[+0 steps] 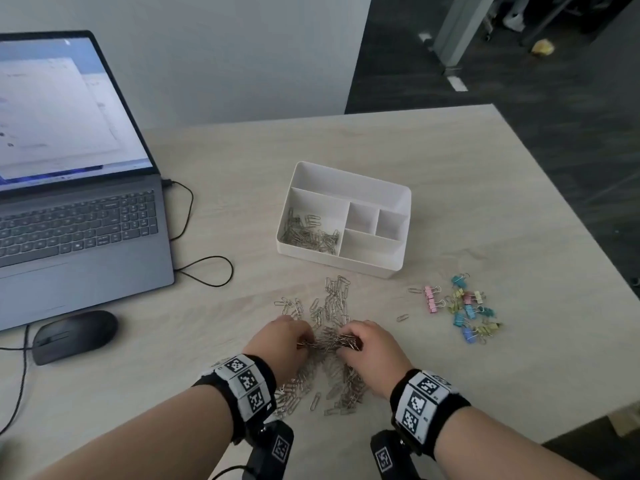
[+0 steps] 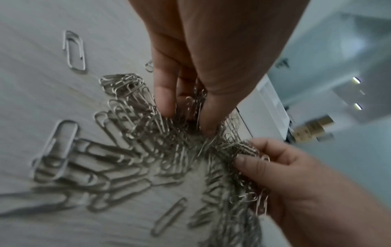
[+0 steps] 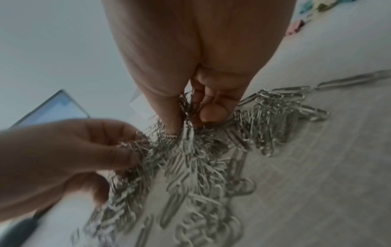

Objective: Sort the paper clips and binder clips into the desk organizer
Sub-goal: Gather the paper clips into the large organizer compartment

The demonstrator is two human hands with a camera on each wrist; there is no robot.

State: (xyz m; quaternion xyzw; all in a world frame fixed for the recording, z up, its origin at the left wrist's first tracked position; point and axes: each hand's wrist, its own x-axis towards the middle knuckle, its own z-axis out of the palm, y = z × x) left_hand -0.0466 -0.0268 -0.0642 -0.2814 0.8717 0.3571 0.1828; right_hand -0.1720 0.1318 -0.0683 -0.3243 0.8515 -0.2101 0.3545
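A loose heap of silver paper clips (image 1: pixel 334 306) spreads over the desk's near middle. My left hand (image 1: pixel 284 337) and right hand (image 1: pixel 367 341) meet over it, each with curled fingers gripping one shared bunch of clips (image 1: pixel 329 342). The left wrist view shows my left fingers (image 2: pixel 162 93) and thumb pinching clips (image 2: pixel 194 103), with the right hand (image 2: pixel 296 175) gripping from the other side. In the right wrist view my right hand (image 3: pixel 190 117) digs into the clip heap (image 3: pixel 201 150). The white desk organizer (image 1: pixel 394 265) stands beyond, with paper clips (image 1: pixel 310 233) in its front left compartment. Pastel binder clips (image 1: pixel 464 308) lie to the right.
An open laptop (image 1: pixel 79 220) stands at the left, with a black mouse (image 1: pixel 74 336) and its cable (image 1: pixel 207 271) in front. Two stray paper clips (image 1: pixel 402 318) lie between the heap and the binder clips. The desk's right edge (image 1: pixel 588 271) drops to dark floor.
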